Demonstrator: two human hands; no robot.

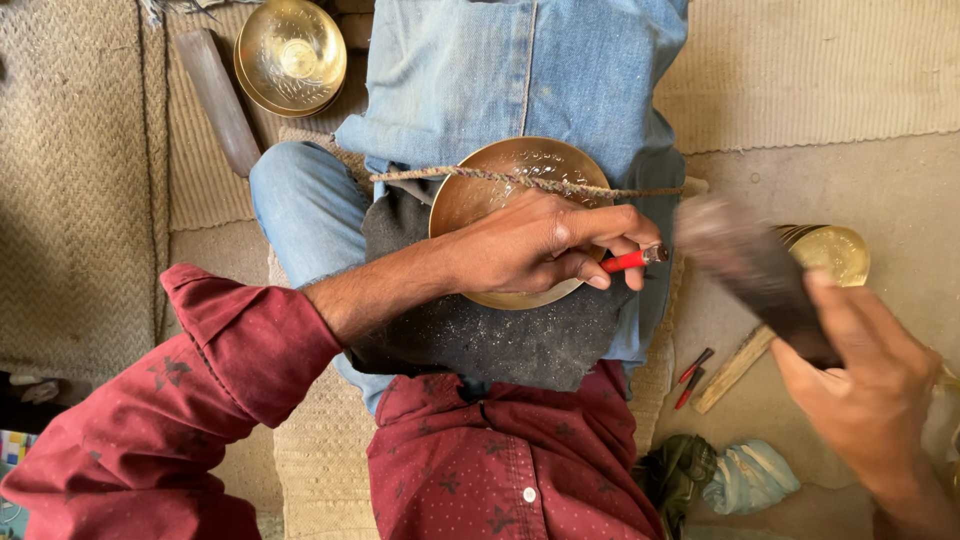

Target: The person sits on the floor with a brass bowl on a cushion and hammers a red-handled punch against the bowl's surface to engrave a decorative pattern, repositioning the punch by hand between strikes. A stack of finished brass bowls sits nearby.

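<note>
the left hand [545,245] has its fingers pinched together around a thin red-handled punch [632,261], whose tip sticks out to the right past the knuckles. the heel of that hand rests across a brass bowl [505,175] that sits in the person's lap on a dark, dusty cloth [500,340]. a twisted cord [480,177] runs straight across the bowl's upper part, from the left rim over to the right. the bowl's inner wall shows small hammered marks near the far rim.

the right hand [865,385] is closed on the lower end of a dark wooden striker [750,265], fingers wrapped tight round it; the striker is blurred and slants up toward the punch, close to it but i cannot tell whether the two touch.

beyond the hands, blue denim legs stretch away over a woven mat [80,180], and dark red sleeves frame the lap. a second brass bowl [290,55] stands at the top left, with a flat wooden bar [220,100] just beside it. another brass dish [835,250] lies behind the striker on the right. near it on the floor are a pale wooden stick [730,372], two small red tools [692,376] and bunched rags [720,475].
</note>
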